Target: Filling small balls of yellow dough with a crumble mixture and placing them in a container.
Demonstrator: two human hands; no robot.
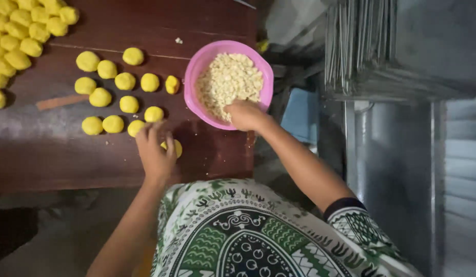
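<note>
My left hand (155,153) rests on the dark wooden table (68,149) over a yellow dough ball (177,148), which shows under the fingers. My right hand (245,115) reaches into a pink bowl (197,66) full of pale crumbly filling (229,79), fingers closed down in it; I cannot see whether they hold any. Several yellow dough balls (125,81) lie in loose rows just beyond my left hand.
A denser pile of yellow balls (20,36) fills the table's far left corner. A thin wooden stick (61,101) lies by the rows. Right of the table stand stacked metal racks (361,46) and a blue cloth (301,115). My patterned green garment (248,231) covers my lap.
</note>
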